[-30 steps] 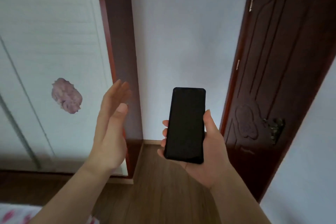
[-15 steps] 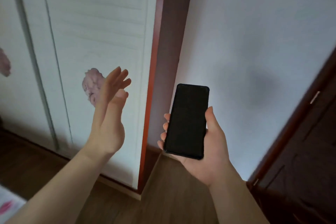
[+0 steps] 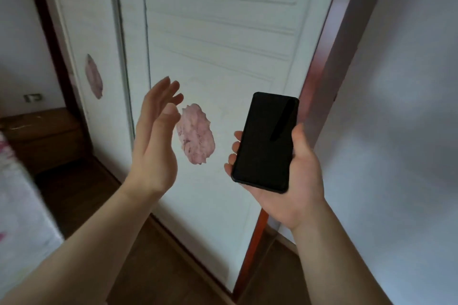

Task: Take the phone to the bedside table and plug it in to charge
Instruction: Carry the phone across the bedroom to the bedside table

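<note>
Phone (image 3: 265,142) in right hand (image 3: 295,181)

Straight ahead the white wardrobe doors (image 3: 218,39) close off the way, with the dark red frame post (image 3: 329,62) and the wall (image 3: 401,131) to their right. Open wooden floor (image 3: 71,193) runs left between the bed's edge (image 3: 17,205) and the wardrobe, up to the wooden bedside table (image 3: 42,136) in the far-left corner.

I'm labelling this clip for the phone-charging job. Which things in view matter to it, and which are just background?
Job:
phone, dark screen, held in right hand
left hand, open, empty
wooden bedside table
wall socket above it

Background:
white wardrobe doors with pink flower stickers
bed
</note>
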### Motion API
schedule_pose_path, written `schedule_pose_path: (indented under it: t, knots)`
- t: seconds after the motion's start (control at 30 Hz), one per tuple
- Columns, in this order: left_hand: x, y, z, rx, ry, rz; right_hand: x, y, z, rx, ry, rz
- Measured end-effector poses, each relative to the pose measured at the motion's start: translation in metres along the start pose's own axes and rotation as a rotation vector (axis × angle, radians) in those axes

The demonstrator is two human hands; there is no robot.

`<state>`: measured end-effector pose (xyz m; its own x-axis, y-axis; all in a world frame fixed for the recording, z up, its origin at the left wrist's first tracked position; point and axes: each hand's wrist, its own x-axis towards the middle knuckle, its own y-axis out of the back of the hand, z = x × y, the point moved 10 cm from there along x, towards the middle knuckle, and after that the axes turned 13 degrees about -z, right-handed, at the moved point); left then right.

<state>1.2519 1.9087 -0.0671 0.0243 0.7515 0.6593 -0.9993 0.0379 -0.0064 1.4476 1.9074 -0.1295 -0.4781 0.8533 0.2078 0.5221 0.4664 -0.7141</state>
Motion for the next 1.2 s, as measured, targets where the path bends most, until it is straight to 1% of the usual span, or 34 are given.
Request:
schedule_pose_path:
  t: [0.1, 0.17, 0.33, 0.5, 0.63, 0.77, 0.83, 1.03, 1.2]
  knots:
    - [0.021, 0.027, -0.018, 0.098, -0.01, 0.048, 0.057, 0.0, 0.011, 0.038, -0.076, -0.149]
    - [0.035, 0.048, -0.031, 0.185, -0.012, 0.096, 0.099, 0.004, 0.019, 0.073, -0.125, -0.214]
    - [0.062, 0.095, -0.042, 0.362, -0.025, 0.262, 0.19, 0.013, 0.035, 0.16, -0.249, -0.28]
    - [0.089, 0.132, -0.045, 0.496, -0.014, 0.466, 0.273, 0.001, 0.05, 0.202, -0.424, -0.429]
    - [0.103, 0.144, -0.048, 0.595, -0.021, 0.564, 0.319, -0.01, 0.06, 0.295, -0.507, -0.537]
    - [0.112, 0.165, -0.05, 0.617, -0.028, 0.671, 0.356, -0.011, 0.076, 0.289, -0.562, -0.543]
    - [0.12, 0.176, -0.053, 0.632, -0.029, 0.695, 0.375, -0.012, 0.085, 0.286, -0.583, -0.542]
    - [0.148, 0.226, -0.088, 0.658, -0.021, 0.695, 0.439, -0.014, 0.121, 0.27, -0.626, -0.55]
    - [0.187, 0.308, -0.146, 0.637, 0.017, 0.676, 0.519, -0.013, 0.159, 0.209, -0.607, -0.513]
